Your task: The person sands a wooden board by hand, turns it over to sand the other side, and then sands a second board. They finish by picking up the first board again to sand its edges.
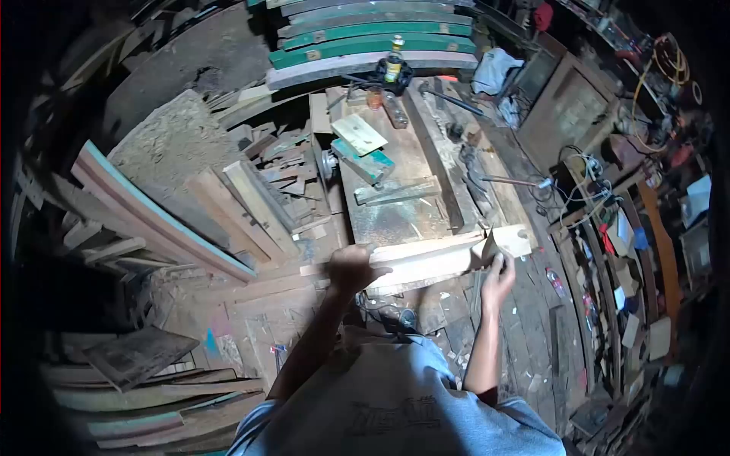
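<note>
A long pale wooden board (pixel 426 266) lies across the near end of the workbench (pixel 403 216). My left hand (pixel 351 269) is closed around its left part, in shadow. At the board's right part, my right hand (pixel 498 277) pinches a thin, curled brownish sheet (pixel 487 246) that looks like sandpaper. The sheet stands up from the board's surface. A narrower pale strip of wood (pixel 430 247) lies along the board's far side.
On the bench are a short wood offcut (pixel 397 191), a green-painted block (pixel 365 162), a pale flat piece (pixel 360 134) and a bottle (pixel 394 61). Timber planks (pixel 163 209) lean at left. A hammer-like tool (pixel 517 182) lies at right. Shavings litter the plank floor (pixel 525 334).
</note>
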Tool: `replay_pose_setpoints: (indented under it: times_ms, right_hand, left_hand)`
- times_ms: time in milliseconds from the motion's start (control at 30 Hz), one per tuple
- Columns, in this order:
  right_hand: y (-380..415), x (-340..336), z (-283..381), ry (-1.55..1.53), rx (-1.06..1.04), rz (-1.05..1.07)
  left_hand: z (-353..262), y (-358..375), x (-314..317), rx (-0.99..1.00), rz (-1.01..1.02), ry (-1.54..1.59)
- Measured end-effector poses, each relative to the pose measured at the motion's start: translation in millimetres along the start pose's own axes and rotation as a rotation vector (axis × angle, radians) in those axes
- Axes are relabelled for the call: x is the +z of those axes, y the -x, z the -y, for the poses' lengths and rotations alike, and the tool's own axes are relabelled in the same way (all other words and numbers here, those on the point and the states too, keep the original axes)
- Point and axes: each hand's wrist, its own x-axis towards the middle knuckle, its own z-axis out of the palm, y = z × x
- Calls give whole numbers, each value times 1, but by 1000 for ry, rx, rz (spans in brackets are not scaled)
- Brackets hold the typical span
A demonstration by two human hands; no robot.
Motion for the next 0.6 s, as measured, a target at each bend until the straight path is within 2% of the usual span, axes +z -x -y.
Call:
replay_pose_setpoints:
  times_ms: [100, 133, 167, 233, 267, 333, 367, 400, 433, 467, 500, 567, 600]
  right_hand:
    - [23, 5, 1, -149, 191, -103]
    - [29, 8, 7, -184, 207, -61]
    - [32, 3, 14, -101, 221, 67]
    - [43, 15, 8, -234, 267, 177]
    - [50, 18, 10, -293, 300, 235]
    - [59, 28, 42, -517, 311, 346]
    - [61, 27, 53, -539, 424, 437]
    - [63, 28, 56, -606, 522, 511]
    - [62, 29, 57, -673, 619, 588]
    - [62, 37, 41, -664, 580, 628]
    - [57, 43, 38, -546, 427, 671]
    - [41, 59, 32, -310, 121, 733]
    - [23, 58, 66, -297, -57, 659]
  left_hand:
    - [-3, -12, -20, -47, 55, 124]
    - [-8, -18, -32, -105, 164, 238]
    - [-11, -22, -35, -145, 95, 315]
    - [-19, -27, -38, -224, -42, 468]
    - [-23, -29, -39, -254, -49, 394]
    - [-51, -31, -48, -420, -31, 550]
    - [-67, -29, -48, -505, -25, 628]
    - [-80, -23, -42, -275, -91, 518]
    - [-96, -28, -54, -634, 310, 938]
    - [-95, -16, -33, -626, 403, 913]
    - [-99, -16, -27, -617, 496, 888]
    - [-113, -4, -20, -798, 249, 1149]
    - [-119, -4, -24, -881, 121, 1274]
